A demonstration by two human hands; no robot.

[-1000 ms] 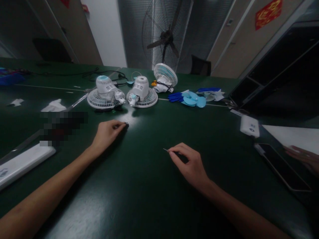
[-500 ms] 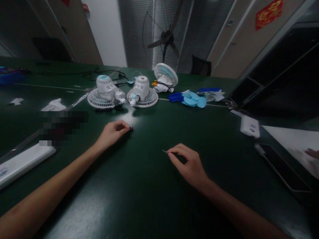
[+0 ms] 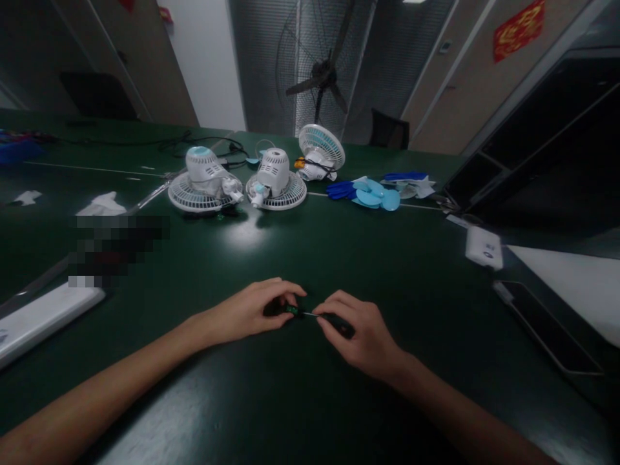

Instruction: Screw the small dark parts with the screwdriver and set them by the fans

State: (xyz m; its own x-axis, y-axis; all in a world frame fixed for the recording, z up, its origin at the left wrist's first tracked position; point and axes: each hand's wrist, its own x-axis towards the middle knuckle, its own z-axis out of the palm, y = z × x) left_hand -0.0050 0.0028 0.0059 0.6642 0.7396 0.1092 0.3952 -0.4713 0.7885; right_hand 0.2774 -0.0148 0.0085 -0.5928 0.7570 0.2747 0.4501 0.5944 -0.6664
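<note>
My right hand (image 3: 365, 332) pinches a slim, dark-handled metal tool (image 3: 341, 325) crosswise, tip leftward. My left hand (image 3: 252, 311) pinches a small green-and-black piece (image 3: 292, 310).

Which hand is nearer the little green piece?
Left. The left hand has the green piece at its fingertips; the right hand is right of it, pointing a thin tool at it.
</note>
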